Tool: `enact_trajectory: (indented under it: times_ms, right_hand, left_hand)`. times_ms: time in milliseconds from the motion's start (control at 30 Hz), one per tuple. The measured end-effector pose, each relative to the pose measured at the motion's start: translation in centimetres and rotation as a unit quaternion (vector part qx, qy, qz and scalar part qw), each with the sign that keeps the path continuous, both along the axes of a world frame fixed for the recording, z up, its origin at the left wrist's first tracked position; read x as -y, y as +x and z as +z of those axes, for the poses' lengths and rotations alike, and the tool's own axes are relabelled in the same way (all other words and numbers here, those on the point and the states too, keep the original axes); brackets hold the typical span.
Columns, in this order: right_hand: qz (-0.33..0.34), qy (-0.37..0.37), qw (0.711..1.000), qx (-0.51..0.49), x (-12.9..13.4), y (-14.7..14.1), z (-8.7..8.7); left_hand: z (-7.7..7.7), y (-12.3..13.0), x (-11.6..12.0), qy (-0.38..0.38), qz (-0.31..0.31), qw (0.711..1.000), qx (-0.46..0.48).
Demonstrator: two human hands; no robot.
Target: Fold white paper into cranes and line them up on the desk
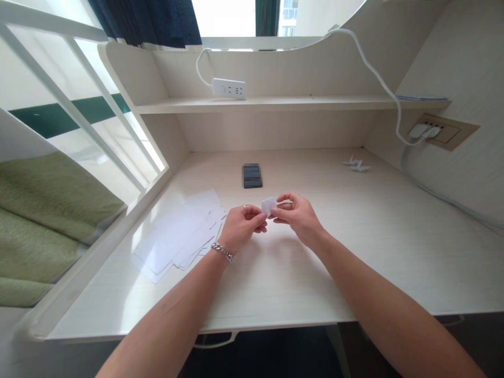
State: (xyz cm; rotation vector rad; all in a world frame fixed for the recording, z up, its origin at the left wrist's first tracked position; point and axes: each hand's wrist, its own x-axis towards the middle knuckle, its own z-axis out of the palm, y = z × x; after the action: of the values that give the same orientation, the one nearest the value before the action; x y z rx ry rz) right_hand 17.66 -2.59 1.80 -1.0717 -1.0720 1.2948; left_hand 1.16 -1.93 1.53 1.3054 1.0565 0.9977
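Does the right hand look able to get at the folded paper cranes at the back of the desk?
Probably yes: nothing visible stands between the right hand and the paper cranes, though it would likely have to let go of the small paper first.

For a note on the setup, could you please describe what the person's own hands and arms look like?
Both forearms are bare, without sleeves or gloves. The left hand has a ring and a silver-coloured chain bracelet; none shows on the right hand.

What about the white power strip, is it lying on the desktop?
No, the white power strip sits on the shelf above the desktop.
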Motion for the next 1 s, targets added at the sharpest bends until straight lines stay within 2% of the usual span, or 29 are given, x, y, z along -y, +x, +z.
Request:
enact_trajectory:
  times_ms: [133,267,467,600,667,900,1000]
  right_hand:
    - [0.028,0.015,0.999,0.032,-0.07,0.07,-0.13]
    - [0.025,0.032,0.999,0.019,-0.13,0.16,-0.2]
    - [0.027,0.036,0.995,0.088,-0.05,-0.07,-0.36]
    - [0.002,0.037,0.997,0.066,-0.05,-0.22,-0.43]
    - [0.011,0.035,0.997,0.064,-0.07,-0.18,-0.43]
    - [0.002,0.071,0.994,0.084,-0.08,-0.27,-0.56]
    - [0.051,0.055,0.994,0.079,-0.01,-0.29,-0.52]
  left_hand:
    - [-0.22,-0.09,-0.04,0.04,-0.022,0.999,-0.028]
    - [-0.42,0.15,0.07,0.076,-0.017,0.997,-0.022]
    - [-0.19,0.1,0.41,0.134,-0.023,0.984,-0.116]
    - [-0.13,0.2,0.54,0.117,-0.023,0.99,-0.079]
    - [-0.16,0.25,0.51,0.108,-0.021,0.992,-0.059]
    - [-0.58,0.03,0.11,0.118,0.002,0.989,-0.09]
    - [-0.96,-0.16,-0.21,0.128,0.023,0.987,-0.092]
